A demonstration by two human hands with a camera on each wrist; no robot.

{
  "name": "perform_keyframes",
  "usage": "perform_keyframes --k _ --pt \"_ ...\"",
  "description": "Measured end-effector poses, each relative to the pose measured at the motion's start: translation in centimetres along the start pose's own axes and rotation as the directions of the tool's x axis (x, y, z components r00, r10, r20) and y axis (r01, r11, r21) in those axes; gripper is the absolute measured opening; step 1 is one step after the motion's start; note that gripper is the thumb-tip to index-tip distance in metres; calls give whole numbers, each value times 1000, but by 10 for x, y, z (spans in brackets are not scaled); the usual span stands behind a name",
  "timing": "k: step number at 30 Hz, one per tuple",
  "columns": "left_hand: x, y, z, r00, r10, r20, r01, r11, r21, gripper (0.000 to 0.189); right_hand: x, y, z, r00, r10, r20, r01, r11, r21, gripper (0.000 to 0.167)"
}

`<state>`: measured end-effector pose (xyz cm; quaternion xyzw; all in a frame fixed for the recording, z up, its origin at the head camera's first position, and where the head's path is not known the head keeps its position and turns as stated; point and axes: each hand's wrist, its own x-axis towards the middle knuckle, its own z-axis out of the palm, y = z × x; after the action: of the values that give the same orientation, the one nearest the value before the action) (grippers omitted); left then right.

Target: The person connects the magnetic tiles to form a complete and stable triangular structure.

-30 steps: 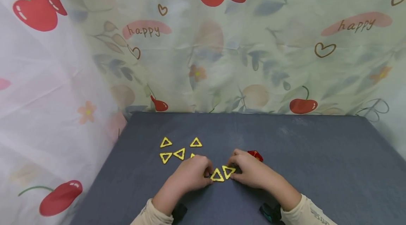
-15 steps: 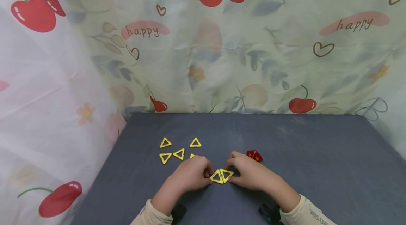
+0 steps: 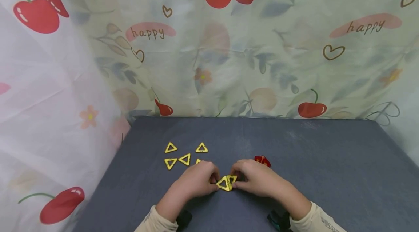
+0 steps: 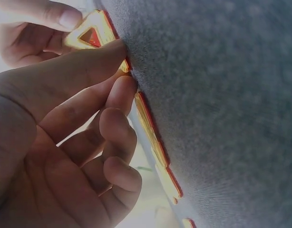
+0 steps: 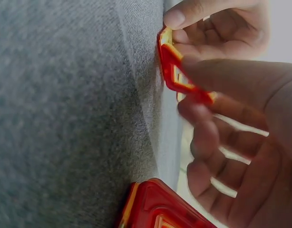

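Two yellow triangular magnetic tiles meet edge to edge between my hands in the head view. My left hand (image 3: 199, 178) pinches the left triangular tile (image 3: 222, 188), which lies flat on the dark cloth. Thumb and fingers of my right hand (image 3: 256, 176) pinch the right triangular tile (image 3: 232, 176), tilted up from the cloth along the shared edge. Its underside shows red in the right wrist view, where that tile (image 5: 169, 69) stands at an angle. From the left wrist view, the raised tile (image 4: 107, 27) leans beyond my left thumb.
Several yellow triangular tiles lie to the left, among them one tile (image 3: 171, 162) near a sideways tile (image 3: 185, 159); another is partly hidden by my left hand. Red tiles (image 3: 263, 160) sit just behind my right hand. A printed curtain (image 3: 209, 50) hangs behind the table (image 3: 327, 159).
My right hand has moved its tile left against the left tile, closing the gap, then tipped it up. My left hand has stayed nearly still.
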<state>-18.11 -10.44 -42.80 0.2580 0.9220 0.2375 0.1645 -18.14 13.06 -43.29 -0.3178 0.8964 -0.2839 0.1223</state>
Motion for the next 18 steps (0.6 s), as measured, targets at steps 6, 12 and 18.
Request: perform_keyframes --k 6,12,18 --pt "1 -7 -1 999 40 14 -39 998 -53 8 0 -3 0 999 -36 7 35 998 46 14" --pt "-2 -18 -14 997 77 -13 -78 988 -134 13 0 -2 1 999 -38 1 38 999 28 14" --pt "-8 -34 -29 997 40 -63 -48 990 -134 17 0 -1 1 999 -38 -4 38 999 8 15"
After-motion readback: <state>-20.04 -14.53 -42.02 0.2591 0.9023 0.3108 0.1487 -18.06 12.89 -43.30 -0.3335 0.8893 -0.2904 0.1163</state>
